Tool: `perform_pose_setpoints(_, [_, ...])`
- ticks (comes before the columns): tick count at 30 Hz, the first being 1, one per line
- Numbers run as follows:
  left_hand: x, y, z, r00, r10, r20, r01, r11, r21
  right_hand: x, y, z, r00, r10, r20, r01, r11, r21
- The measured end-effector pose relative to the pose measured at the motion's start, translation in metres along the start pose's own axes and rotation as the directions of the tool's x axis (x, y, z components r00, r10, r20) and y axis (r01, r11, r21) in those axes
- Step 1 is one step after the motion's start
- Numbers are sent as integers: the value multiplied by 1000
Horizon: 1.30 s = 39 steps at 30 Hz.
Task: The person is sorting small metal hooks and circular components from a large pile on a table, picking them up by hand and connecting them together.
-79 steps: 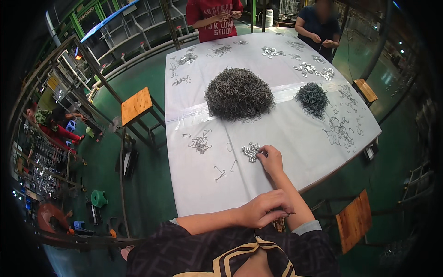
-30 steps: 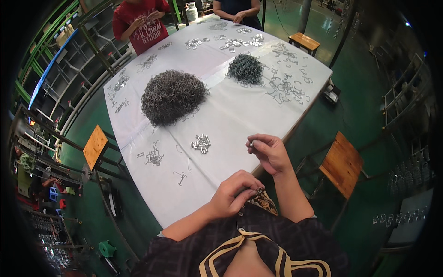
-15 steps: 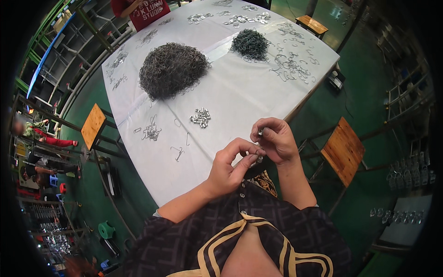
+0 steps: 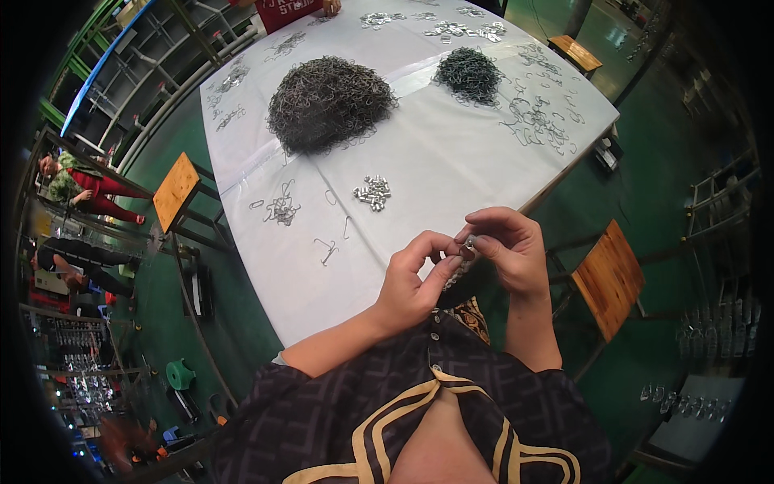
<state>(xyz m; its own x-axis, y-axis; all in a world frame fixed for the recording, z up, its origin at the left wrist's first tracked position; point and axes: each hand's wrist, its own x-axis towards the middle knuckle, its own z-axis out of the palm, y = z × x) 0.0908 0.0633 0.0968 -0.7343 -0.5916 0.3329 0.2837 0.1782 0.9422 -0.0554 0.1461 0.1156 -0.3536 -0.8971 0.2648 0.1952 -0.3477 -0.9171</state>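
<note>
My left hand (image 4: 415, 278) is closed, thumb against forefinger, on a thin wire piece that carries a row of small silver metal sleeves (image 4: 454, 280) hanging below the fingertips. Touching it from the other side, my right hand (image 4: 516, 254) pinches a single shiny sleeve (image 4: 471, 241) between thumb and forefinger. Both hands meet over the table's near right edge, in front of my body. How far the sleeve sits on the wire is hidden by the fingers. Beyond the hands, a small heap of similar silver sleeves (image 4: 372, 194) lies on the table.
The white-covered table (image 4: 435, 165) bears a large heap of grey wire hooks (image 4: 326, 109), a smaller dark green heap (image 4: 469, 77) and loose hooks (image 4: 281, 208). Wooden stools (image 4: 609, 274) flank it. A person in red (image 4: 290, 6) is at the far side; others are at the left.
The right hand has brought its sleeve over to the left fingertips; before, the two were apart. The whole view has shifted, with the table further right.
</note>
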Motion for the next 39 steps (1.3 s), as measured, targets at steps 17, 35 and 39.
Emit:
perform_pose_setpoints(17, [-13,1,-3,986,89,-140,-70,988,134,-12,1,0,997,-59,-55,30,906,-421])
perform_pose_setpoints(35, [-16,-1,-12,976,116,-184,-86,983,162,-5,1,5,1000,3,-9,-7,846,-533])
perform_pose_setpoints(39, [-9,1,-14,995,-51,-87,54,998,35,-5,8,8,989,44,-142,-93,928,-361])
